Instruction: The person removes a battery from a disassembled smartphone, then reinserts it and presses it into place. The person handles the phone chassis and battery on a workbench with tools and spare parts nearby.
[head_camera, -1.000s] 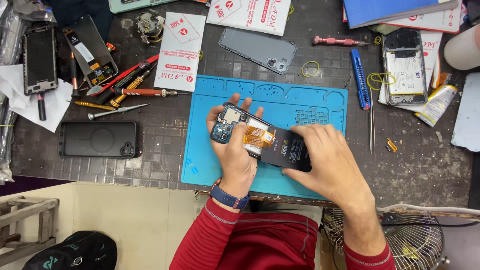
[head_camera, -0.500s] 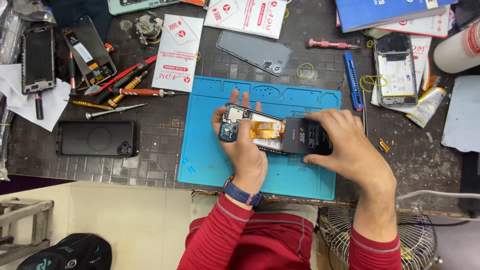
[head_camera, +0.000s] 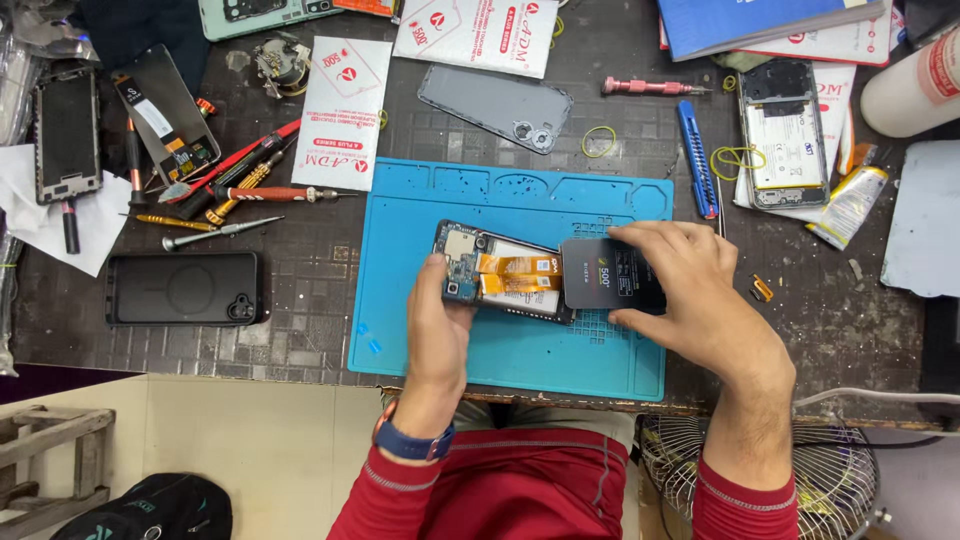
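An opened phone (head_camera: 500, 274) with its circuit board and orange flex cables showing lies on the blue repair mat (head_camera: 420, 220). My left hand (head_camera: 438, 325) grips the phone's left end from below. A dark rectangular battery (head_camera: 605, 273) sits over the phone's right end. My right hand (head_camera: 690, 300) holds it, thumb on the near edge and fingers over the far edge.
Left of the mat lie a black phone case (head_camera: 182, 288), screwdrivers and tweezers (head_camera: 230, 195), and a phone frame (head_camera: 66, 130). Behind it are a grey back cover (head_camera: 495, 105) and white packets (head_camera: 345, 110). A second opened phone (head_camera: 785, 135), a blue tool (head_camera: 696, 158) and a glue tube (head_camera: 848, 205) lie right.
Both hands have set the phone flatter on the mat and shifted it rightward. My right hand has slid the battery toward the phone's right end.
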